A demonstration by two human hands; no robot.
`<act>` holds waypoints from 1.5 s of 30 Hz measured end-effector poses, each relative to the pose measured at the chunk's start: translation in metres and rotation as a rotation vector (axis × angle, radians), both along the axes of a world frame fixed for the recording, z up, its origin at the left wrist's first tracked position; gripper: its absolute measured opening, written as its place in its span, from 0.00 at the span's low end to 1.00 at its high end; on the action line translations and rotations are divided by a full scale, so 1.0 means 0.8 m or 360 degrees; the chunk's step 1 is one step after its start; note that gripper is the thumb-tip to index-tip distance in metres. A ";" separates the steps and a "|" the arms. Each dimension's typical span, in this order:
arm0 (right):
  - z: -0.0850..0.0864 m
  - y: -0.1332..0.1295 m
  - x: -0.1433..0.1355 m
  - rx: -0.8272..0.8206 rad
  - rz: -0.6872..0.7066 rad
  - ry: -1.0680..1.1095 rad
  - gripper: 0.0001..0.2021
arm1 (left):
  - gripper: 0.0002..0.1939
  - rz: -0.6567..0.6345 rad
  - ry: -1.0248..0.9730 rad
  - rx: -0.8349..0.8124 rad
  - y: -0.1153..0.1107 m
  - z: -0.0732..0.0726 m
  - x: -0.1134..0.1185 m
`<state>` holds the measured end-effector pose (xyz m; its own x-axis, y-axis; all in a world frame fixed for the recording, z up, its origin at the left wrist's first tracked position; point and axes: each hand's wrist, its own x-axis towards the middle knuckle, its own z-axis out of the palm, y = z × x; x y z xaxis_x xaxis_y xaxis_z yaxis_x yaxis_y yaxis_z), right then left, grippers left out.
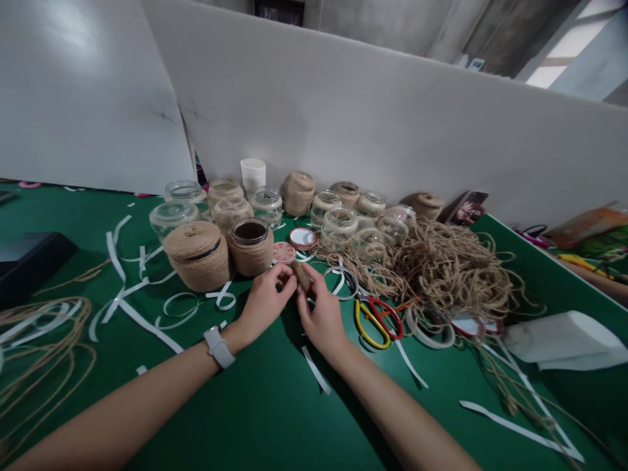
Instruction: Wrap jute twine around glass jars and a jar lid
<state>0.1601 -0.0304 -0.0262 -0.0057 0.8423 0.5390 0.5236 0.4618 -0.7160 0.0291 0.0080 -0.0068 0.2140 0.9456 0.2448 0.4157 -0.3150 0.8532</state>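
Note:
Near the middle of the green table, a small brown piece that looks like coiled jute twine (301, 275) is held up between both hands. My left hand (267, 297), with a grey watch on its wrist, pinches it from the left. From the right, the fingers of my right hand (321, 314) close round its other side. Just beyond the hands lie a red-patterned jar lid (283, 252) and an upturned lid (303, 239). A twine-wrapped jar (251, 252) stands open to the left. Red and yellow scissors (375, 320) lie right of my right hand.
A lidded twine-wrapped jar (199, 261) and several glass jars (339, 226) stand at the back, before a white partition (343, 111). A heap of jute twine (451, 268) fills the right, near a tape roll (432, 330). White strips (152, 327) litter the table.

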 end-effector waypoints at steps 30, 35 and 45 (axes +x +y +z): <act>-0.005 0.003 0.000 -0.0068 -0.0012 0.0126 0.22 | 0.09 -0.0144 -0.0192 -0.0214 0.005 -0.006 -0.003; -0.002 0.002 0.000 -0.0080 0.0005 0.0178 0.20 | 0.09 -0.0104 -0.0216 -0.0208 0.005 -0.005 -0.002; -0.003 0.003 0.001 -0.0198 -0.0103 0.0328 0.21 | 0.09 -0.0029 -0.0213 -0.0231 0.005 -0.004 -0.003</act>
